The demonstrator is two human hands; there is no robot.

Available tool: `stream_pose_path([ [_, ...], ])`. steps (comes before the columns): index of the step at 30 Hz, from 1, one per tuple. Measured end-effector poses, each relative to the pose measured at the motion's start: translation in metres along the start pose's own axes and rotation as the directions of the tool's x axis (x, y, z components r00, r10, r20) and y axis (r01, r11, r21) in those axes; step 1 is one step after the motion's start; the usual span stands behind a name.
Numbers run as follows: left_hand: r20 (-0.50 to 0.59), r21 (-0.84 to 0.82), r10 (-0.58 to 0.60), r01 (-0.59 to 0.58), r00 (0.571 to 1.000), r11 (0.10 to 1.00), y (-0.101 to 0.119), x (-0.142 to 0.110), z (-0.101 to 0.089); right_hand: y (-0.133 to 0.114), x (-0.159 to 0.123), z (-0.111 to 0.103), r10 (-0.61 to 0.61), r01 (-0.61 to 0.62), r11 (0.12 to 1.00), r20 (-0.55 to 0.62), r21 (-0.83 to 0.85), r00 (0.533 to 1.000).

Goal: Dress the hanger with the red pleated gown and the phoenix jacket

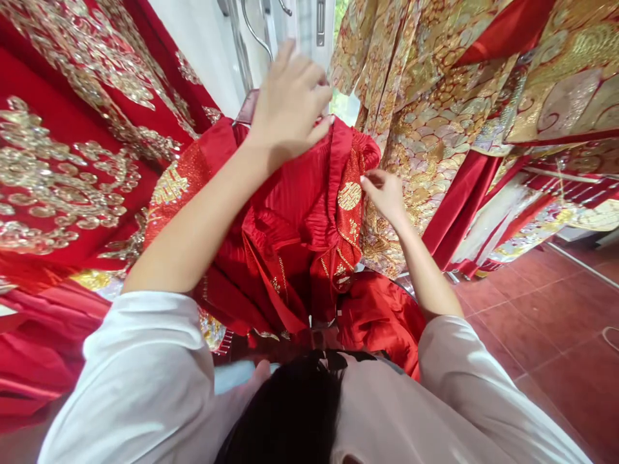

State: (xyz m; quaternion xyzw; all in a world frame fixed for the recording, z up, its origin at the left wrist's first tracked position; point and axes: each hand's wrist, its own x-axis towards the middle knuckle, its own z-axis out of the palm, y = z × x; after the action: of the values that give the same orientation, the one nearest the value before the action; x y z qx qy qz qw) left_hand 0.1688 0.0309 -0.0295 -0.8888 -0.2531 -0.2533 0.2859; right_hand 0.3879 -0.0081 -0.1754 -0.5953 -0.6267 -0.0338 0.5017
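Note:
A red jacket [300,187] with gold embroidery and round gold emblems hangs in front of me, its front parted over pleated red cloth. At its left shoulder a flat end of a hanger [248,107] pokes out. My left hand [294,96] is raised over the collar with its fingers apart and slightly curled; no held object shows in it. My right hand [387,193] pinches the edge of the jacket's right side between thumb and fingers, beside a gold emblem [349,196]. The hanger's hook is hidden behind my left hand.
Red garments with silver-gold beading [62,174] hang close on the left. Gold scale-patterned garments [411,122] crowd the right. A metal hook [256,32] and rail are at the top. Bunched red cloth [380,312] lies below the jacket, and red floor tiles [527,316] show at right.

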Motion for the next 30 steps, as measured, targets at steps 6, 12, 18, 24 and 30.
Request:
stream_pose_path([
  [6,0.240,-0.153,-0.101,0.140,0.965,0.978,0.029,0.031,0.033,0.024,-0.022,0.013,0.090,-0.120,0.924,0.098,0.364,0.991],
  [12,0.189,-0.216,-0.159,0.199,0.969,0.956,0.027,0.030,0.044,0.027,0.068,-0.055,-0.149,0.204,0.946,-0.221,0.252,0.964],
  [18,0.181,-0.281,-0.105,0.154,0.978,0.947,0.024,0.026,0.034,0.018,0.126,-0.020,-0.028,0.019,0.994,0.082,0.110,0.996],
  [24,0.013,-0.133,-0.168,0.169,0.986,0.977,-0.004,-0.036,-0.033,0.036,0.083,-0.010,-0.066,0.045,0.993,0.206,0.107,0.976],
  [30,0.131,-0.052,-0.554,0.564,0.822,0.824,-0.034,-0.106,-0.044,-0.018,0.086,-0.035,-0.478,0.473,0.878,0.182,0.075,0.859],
])
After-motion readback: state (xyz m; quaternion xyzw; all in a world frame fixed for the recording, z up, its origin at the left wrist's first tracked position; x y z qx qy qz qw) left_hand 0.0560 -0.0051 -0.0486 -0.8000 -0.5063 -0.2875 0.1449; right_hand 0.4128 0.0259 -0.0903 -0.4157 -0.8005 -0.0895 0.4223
